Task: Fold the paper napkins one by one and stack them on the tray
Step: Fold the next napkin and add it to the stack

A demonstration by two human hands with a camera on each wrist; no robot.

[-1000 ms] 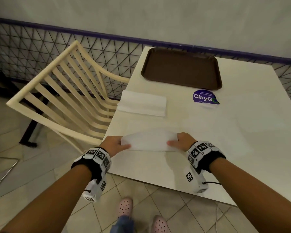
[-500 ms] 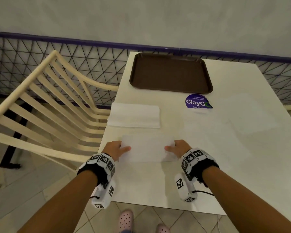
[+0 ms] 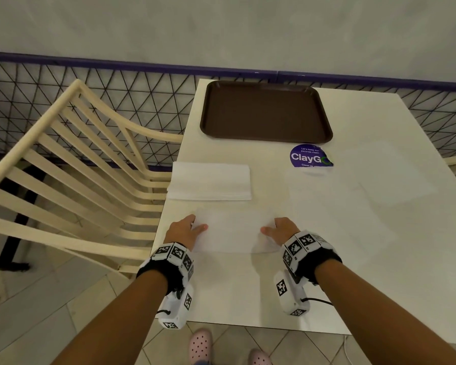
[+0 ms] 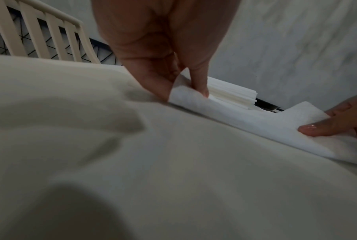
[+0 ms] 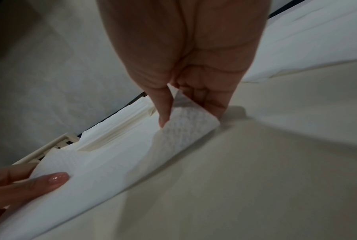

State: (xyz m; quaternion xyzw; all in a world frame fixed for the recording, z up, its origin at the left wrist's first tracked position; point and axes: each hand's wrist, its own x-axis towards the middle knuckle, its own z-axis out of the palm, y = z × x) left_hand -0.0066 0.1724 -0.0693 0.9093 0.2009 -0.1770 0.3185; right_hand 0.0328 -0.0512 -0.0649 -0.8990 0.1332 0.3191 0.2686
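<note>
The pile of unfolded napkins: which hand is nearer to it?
Left. The left hand pinches the napkin end just in front of the pile; the right hand holds the other end, off to the pile's right.

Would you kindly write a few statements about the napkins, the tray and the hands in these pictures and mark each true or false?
1. The brown tray holds no napkins. True.
2. The left hand pinches one end of the napkin. True.
3. The right hand rests on the napkin stack. False: it pinches the napkin's other end.
4. The purple sticker lies on the tray. False: it is on the table, just in front of the tray.
</note>
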